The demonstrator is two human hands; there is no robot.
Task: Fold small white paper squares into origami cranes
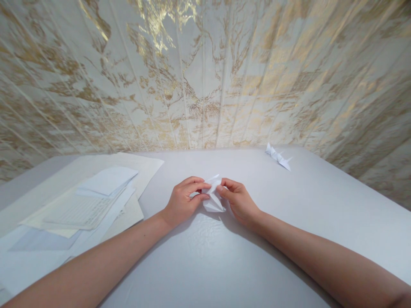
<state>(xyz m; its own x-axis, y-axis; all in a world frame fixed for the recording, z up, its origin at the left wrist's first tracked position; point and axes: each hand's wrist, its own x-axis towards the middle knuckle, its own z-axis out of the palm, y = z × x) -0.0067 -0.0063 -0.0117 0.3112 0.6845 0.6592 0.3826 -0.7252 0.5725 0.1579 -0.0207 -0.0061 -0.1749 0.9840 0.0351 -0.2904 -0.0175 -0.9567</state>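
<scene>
A small folded white paper (213, 201) is held between both hands over the middle of the table. My left hand (186, 199) pinches its left side between thumb and fingers. On the right side, the thumb and index finger of my right hand (239, 199) grip the paper near its upper edge. Several creased flaps show on the piece, and a narrow point sticks up at its top. My fingertips cover parts of its side edges.
Folded white paper figures (278, 157) stand in a row at the back right of the white table (199, 265). Stacked loose sheets (109, 179) lie at the left. A gold-patterned curtain (205, 85) hangs behind the table.
</scene>
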